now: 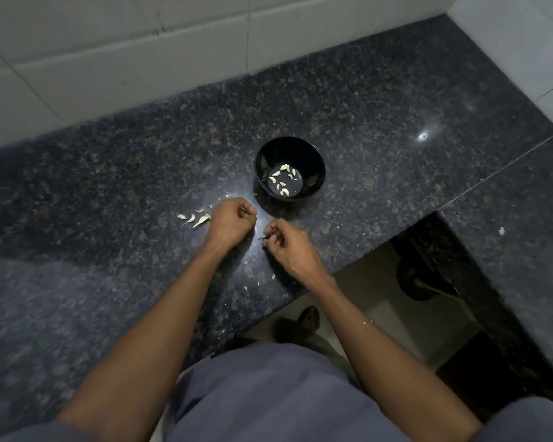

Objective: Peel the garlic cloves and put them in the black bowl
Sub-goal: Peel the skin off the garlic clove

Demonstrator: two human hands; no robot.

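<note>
Head view: black bowl well inside counter edge.

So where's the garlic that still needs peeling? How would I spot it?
Start at the dark granite counter and find the black bowl near its middle. Left of the bowl, just beyond the left hand, a few pale cloves lie loose on the stone. Unlike the cloves in the bowl, these sit outside it.
</note>
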